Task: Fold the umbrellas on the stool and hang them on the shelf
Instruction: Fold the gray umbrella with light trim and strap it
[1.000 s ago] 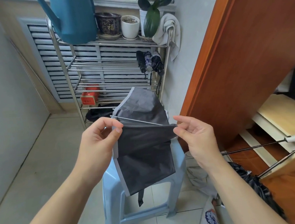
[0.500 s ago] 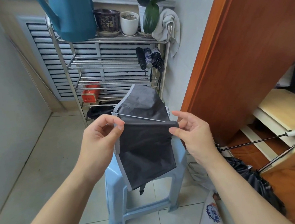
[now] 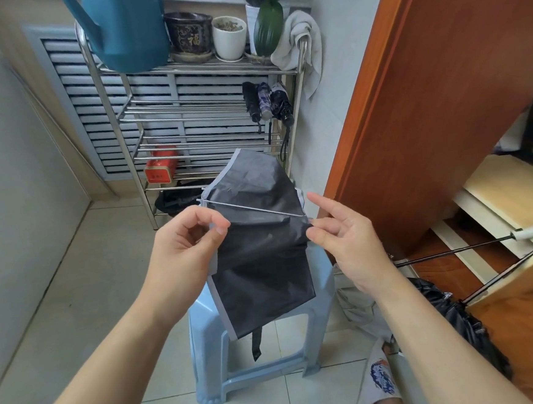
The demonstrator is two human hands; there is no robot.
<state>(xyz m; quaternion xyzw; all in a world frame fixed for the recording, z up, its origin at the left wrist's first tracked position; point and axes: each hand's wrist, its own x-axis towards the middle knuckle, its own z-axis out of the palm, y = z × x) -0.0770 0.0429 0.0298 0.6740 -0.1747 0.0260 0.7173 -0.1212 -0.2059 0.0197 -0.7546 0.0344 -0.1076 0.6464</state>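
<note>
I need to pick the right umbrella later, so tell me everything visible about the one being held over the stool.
The umbrella is dark grey, thin fabric with a pale grey edge band and a slim metal rib across its top. It hangs partly folded above the light blue stool, strap dangling. The left hand pinches one end, the right hand the other.

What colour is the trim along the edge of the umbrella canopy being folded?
Pale grey trim on a dark grey canopy, clearest in the head view.

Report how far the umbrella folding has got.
Done: three folded umbrellas hang on the shelf. In hand: the left hand and right hand pinch the grey umbrella above the stool, pleating its canopy. Left: fasten and hang it, then the open black umbrella.
</note>
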